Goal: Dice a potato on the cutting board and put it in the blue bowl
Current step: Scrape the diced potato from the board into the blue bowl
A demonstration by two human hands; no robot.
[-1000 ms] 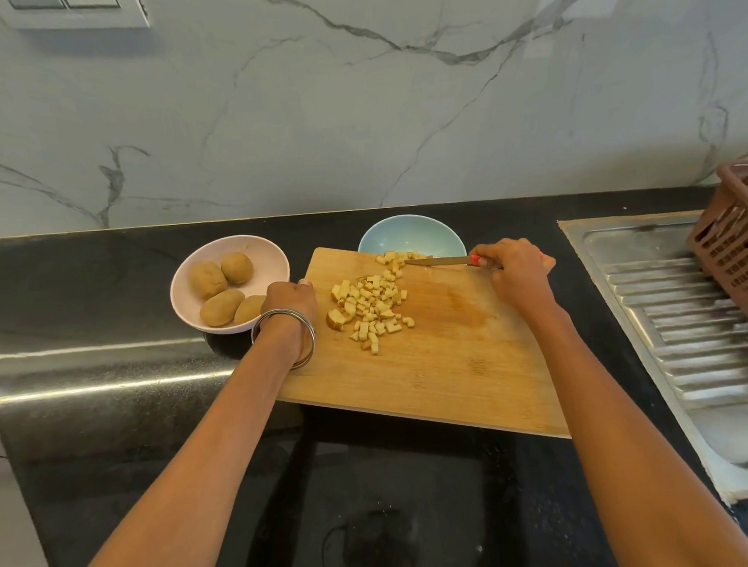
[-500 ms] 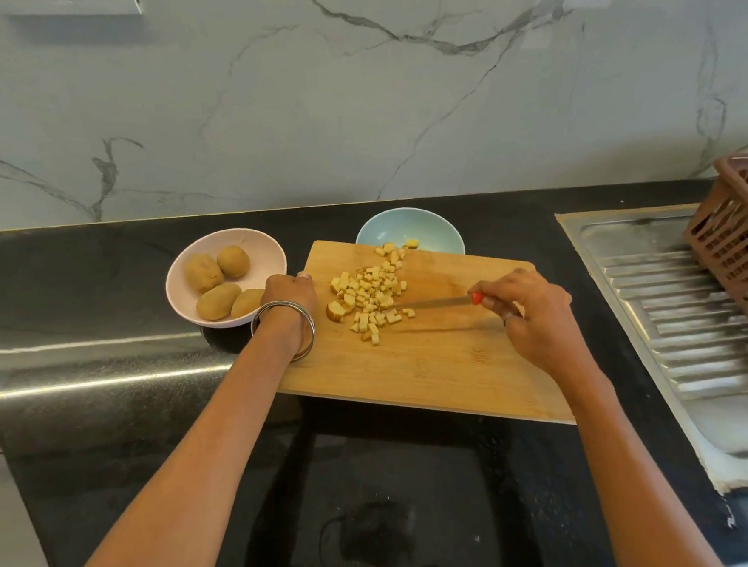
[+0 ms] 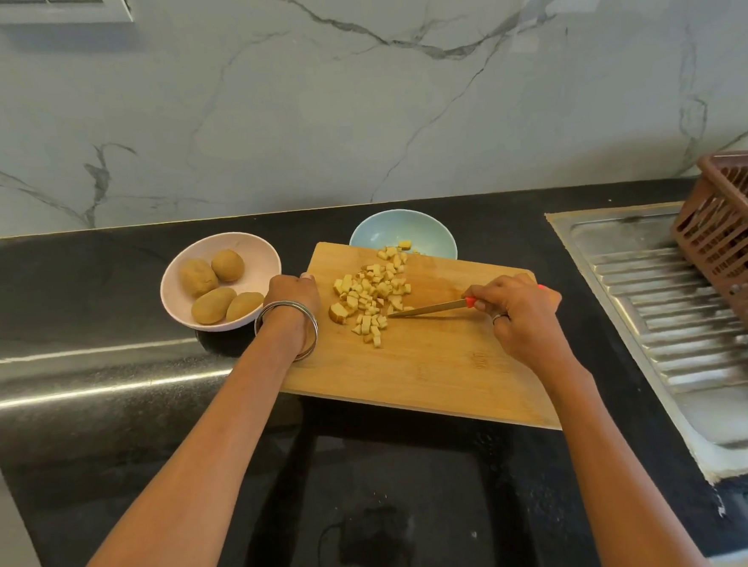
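A wooden cutting board [image 3: 435, 367] lies on the black counter, its far edge over the rim of the blue bowl [image 3: 386, 231]. A pile of diced potato [image 3: 373, 294] covers the board's far left part, and a few pieces sit at the bowl's rim. My left hand [image 3: 293, 295] grips the board's left edge. My right hand [image 3: 516, 313] holds a red-handled knife [image 3: 427, 309], its blade lying flat and pointing left, tip at the near side of the pile.
A pink bowl [image 3: 255, 256] with several whole potatoes stands left of the board. A steel sink drainboard [image 3: 685, 328] lies to the right, with a brown plastic basket [image 3: 742, 257] on it. The marble wall rises behind the counter.
My right hand drew the knife from the board's far edge by the blue bowl back to the near side of the pile. The left hand stayed on the board's edge.
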